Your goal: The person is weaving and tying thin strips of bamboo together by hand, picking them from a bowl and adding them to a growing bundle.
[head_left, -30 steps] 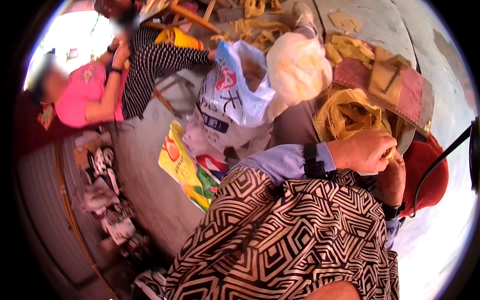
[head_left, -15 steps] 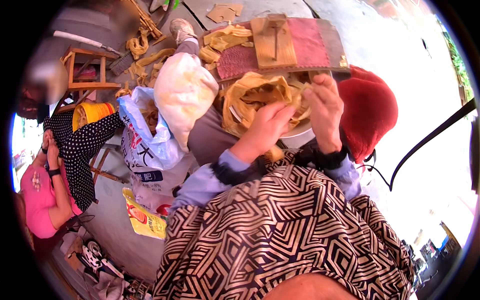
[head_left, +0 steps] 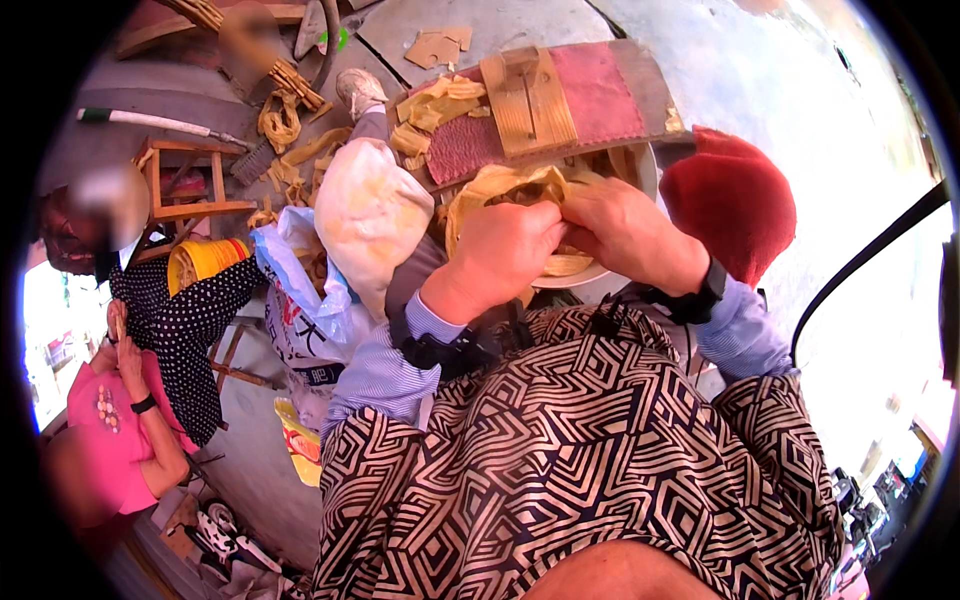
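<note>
My left hand point(head_left: 498, 255) and my right hand point(head_left: 640, 238) meet over a white basin point(head_left: 648, 172), both with fingers closed in a pinch. They grip a yellow-brown leathery strip point(head_left: 548, 178), and the fingertips partly hide it. Wide curled pieces of the same stuff point(head_left: 472, 198) lie in the basin beneath. Just beyond it, a bench point(head_left: 655, 95) covered partly with pink cloth point(head_left: 600, 90) bears a wooden block point(head_left: 530, 105) with a thin dark bar along its middle. More strips point(head_left: 440, 105) lie on the bench's left end.
Left of my white-covered knee point(head_left: 372, 205) stands a plastic bag point(head_left: 315, 310) holding strips. A seated person in pink point(head_left: 130, 420) is farther left, near a yellow container point(head_left: 205, 265) and wooden stool point(head_left: 185, 185). Red cloth point(head_left: 730, 205) covers my right knee. A broom point(head_left: 170, 122) lies on the floor.
My right hand has come down and left from a raised position, and my left hand has turned inward. Both now meet in a pinch on the strip. The view has shifted slightly.
</note>
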A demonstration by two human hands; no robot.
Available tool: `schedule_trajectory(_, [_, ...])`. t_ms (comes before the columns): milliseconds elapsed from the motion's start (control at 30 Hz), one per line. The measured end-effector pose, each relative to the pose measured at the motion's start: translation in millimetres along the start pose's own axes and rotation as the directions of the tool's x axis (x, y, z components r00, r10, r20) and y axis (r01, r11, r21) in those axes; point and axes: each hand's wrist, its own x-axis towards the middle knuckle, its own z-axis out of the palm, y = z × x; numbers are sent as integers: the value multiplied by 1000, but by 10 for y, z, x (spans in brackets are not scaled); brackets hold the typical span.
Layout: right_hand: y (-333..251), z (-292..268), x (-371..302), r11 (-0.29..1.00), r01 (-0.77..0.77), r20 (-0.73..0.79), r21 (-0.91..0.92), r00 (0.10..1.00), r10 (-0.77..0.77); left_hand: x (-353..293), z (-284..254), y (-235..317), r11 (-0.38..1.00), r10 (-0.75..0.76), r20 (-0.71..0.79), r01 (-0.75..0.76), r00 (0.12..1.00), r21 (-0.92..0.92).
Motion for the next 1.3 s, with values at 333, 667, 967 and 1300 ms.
schedule_trajectory(333, [85, -528, 42, 629, -496, 221, 598, 857, 466, 172, -496, -148, 718, -167, 230, 278, 959, -638])
schedule_trajectory(667, [330, -127, 459, 877, -324, -301, 356, 848, 436, 471, -266, -680, 586, -438, -25, 264, 898, -766])
schedule_trajectory(967, [494, -153, 451, 879, -465, -332, -105, 850, 410, 573, -318, -653, 885, -355, -321, 427, 878, 188])
schedule_trajectory(1300, [99, 363, 42, 971, -123, -760, -207, 645, -81, 128, -9, -63, 635, -468, 88, 404, 880, -659])
